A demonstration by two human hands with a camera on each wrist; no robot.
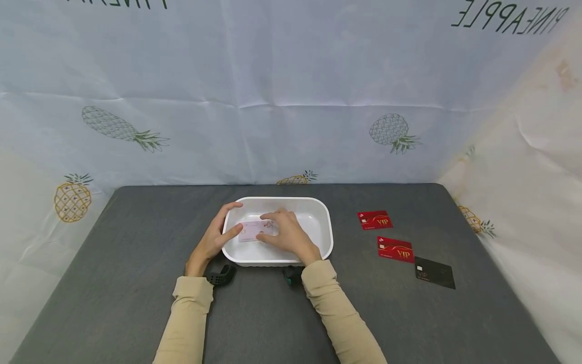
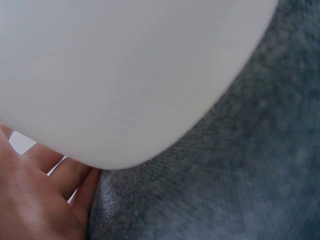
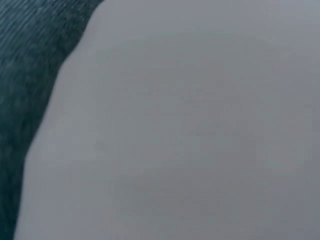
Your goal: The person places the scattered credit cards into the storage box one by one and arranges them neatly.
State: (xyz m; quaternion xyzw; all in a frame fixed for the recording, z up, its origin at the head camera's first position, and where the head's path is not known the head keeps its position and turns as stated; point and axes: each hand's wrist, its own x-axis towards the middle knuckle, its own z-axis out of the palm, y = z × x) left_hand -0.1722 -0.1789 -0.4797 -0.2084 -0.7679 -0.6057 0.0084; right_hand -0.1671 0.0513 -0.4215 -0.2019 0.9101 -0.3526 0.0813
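A white tray (image 1: 313,222) sits on the dark surface (image 1: 113,283), and the pink card (image 1: 250,231) is inside its outline, left of its middle; whether it lies on the tray's floor is hard to tell. The left hand (image 1: 217,237) rests at the tray's left end, its grip spread: index finger along the rim, thumb reaching inward to the card's left end. The right hand (image 1: 288,232) comes over the tray's near edge; its thumb and index finger stand apart at the card's right end, and I cannot tell whether this grip pinches it. Right of the tray lie an upper red card (image 1: 375,220), a lower red card (image 1: 395,249) nearer the person and, farthest right, a black card (image 1: 435,273) at the lower one's corner. Behind the tray hangs a pineapple-print cloth (image 1: 273,141).
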